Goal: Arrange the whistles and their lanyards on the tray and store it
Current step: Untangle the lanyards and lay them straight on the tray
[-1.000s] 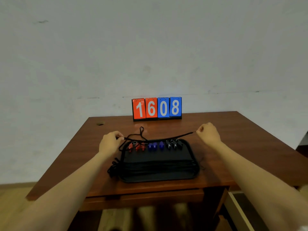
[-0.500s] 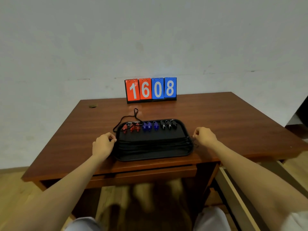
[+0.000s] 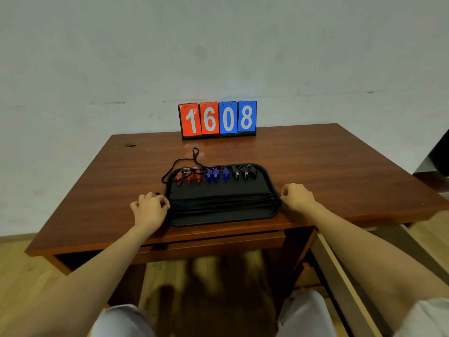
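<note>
1. Nearest the camera: both forearms reach out over the desk's front edge, with a closed drawer under the top.

2. Left hand sits at the tray's left end, fingers curled and touching the rim. It looks pinched on the cord ends there, but I can't tell for sure since the cords are black on black.

3. Right hand is at the tray's right end, loosely fisted, fingertips right where the cords run off the edge. Same deal: probably pinching a cord, can't confirm it.

4. The tray lies on the desk between the hands, long axis running left to right, near the front edge. So each hand already has one short end, and neither is closer than the other. That's the relation that matters: a lift would come straight up from both ends.

5. Lanyards are stretched along the tray's near half, parallel to its long axis.

6. Farther back, the whistles line the far rim: red, then blue, then black, left to right.

7. One loop spills over the far left corner onto the desk. My guess is that it needs tucking in before storing, or it'll snag.

8. Farthest back, the scoreboard reads 1608, against the wall.
</note>
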Action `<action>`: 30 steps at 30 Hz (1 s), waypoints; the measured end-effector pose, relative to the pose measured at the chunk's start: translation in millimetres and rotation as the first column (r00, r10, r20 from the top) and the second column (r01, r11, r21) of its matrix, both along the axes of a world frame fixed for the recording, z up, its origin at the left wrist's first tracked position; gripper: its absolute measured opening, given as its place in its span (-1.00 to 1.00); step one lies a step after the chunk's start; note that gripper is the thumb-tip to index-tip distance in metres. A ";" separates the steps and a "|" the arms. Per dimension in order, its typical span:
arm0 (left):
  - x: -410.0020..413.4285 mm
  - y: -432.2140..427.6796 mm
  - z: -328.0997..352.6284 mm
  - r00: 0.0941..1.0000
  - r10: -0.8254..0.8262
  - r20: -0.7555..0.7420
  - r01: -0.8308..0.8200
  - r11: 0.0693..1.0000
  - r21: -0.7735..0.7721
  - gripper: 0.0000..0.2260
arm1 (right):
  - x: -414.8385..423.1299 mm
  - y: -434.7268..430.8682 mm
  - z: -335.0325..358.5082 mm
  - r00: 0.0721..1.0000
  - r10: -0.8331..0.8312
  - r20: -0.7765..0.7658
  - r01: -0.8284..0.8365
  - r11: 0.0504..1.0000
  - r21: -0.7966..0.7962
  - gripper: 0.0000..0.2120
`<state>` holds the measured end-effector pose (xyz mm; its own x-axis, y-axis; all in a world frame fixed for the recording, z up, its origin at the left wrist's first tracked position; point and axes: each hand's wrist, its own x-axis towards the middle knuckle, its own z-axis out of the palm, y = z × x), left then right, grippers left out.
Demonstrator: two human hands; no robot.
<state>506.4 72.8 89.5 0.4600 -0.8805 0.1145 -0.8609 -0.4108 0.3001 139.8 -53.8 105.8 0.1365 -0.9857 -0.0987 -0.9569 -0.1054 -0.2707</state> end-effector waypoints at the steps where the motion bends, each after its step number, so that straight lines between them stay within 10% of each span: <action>1: -1.3 0.9 -1.0 1.000 0.006 -0.006 -0.006 1.000 -0.002 -0.89 | -0.1 0.4 -0.4 1.000 0.006 0.012 -0.006 1.000 0.003 -0.89; 12: -25.4 0.6 -11.2 0.947 -0.240 0.215 0.263 0.961 -0.087 -0.74 | 20.9 9.0 -1.4 0.956 0.289 -0.042 -0.292 0.947 -0.137 -0.72; 30: -32.0 -61.4 16.4 0.965 -0.227 0.135 0.244 0.961 -0.131 -0.76 | 102.1 -16.0 18.5 0.841 0.536 -0.068 -0.540 0.831 -0.130 -0.67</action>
<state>474.4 11.4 105.9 0.2170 -0.9322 0.2898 -0.9608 -0.1514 0.2324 241.9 -69.9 124.3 0.6487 -0.7607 0.0216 -0.7446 -0.6403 -0.1888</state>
